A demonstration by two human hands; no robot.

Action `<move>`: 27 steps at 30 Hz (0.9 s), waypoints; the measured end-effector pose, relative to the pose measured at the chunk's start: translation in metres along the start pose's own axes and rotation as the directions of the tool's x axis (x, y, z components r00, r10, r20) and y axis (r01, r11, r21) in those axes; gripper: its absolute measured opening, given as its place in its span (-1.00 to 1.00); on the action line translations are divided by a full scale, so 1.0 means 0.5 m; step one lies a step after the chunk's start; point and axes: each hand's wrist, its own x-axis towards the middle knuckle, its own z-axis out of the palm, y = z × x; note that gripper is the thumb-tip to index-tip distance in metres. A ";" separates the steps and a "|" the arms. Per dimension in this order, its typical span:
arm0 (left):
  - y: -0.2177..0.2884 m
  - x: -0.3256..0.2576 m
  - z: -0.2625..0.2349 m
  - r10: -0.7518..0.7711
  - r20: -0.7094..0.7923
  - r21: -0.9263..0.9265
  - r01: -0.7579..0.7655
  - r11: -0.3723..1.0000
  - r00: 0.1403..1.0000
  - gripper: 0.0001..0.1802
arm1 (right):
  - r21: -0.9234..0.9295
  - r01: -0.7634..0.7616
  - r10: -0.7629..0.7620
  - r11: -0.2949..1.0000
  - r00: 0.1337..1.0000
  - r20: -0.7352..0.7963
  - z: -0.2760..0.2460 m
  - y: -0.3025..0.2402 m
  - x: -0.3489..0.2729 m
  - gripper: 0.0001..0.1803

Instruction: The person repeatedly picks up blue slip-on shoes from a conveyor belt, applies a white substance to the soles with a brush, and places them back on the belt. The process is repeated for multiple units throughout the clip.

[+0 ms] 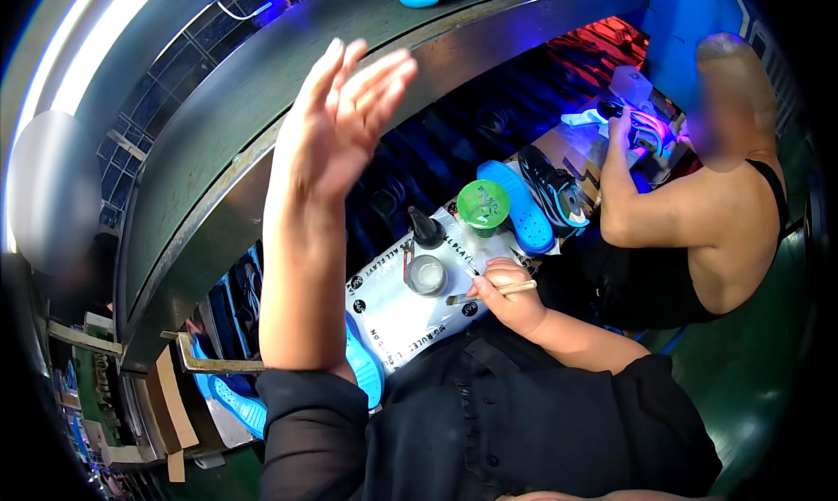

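My left hand [342, 121] is raised over the bench edge, fingers apart and a little blurred, with nothing in it. My right hand [509, 309] grips a brush [520, 287] with a pale wooden handle, its bristles pointing left. A thin tip also sticks out by its fingers; I cannot make out what it is. Left of this hand, a small round jar [426, 277] stands on a white printed sheet [384, 305]. Behind the jar are a black bottle with a pointed nozzle [425, 229] and a cup with a green lid [483, 206].
A blue shoe sole [524, 217] and a dark sneaker [552, 187] lie beyond the cup. Another blue sole [365, 367] is beside my left forearm. A long dark bench [227, 134] curves along the left. At the right, another person [672, 209] works under purple light.
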 end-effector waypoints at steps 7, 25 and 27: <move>-0.079 -0.376 -0.255 0.154 -0.500 0.408 0.075 0.910 0.852 -0.43 | 0.001 -0.019 0.019 1.000 0.999 0.050 0.010 0.023 -0.013 -0.71; -0.142 -1.229 -0.871 -0.107 -0.983 -0.027 -0.448 0.894 -0.152 -0.37 | 0.150 -0.397 0.328 0.906 0.880 0.345 0.146 -0.026 -0.028 -0.65; -0.167 -1.211 -0.833 0.051 -0.993 0.084 -0.337 0.938 -0.106 -0.42 | 0.163 -0.469 0.400 0.868 0.855 0.331 0.149 -0.017 -0.041 -0.66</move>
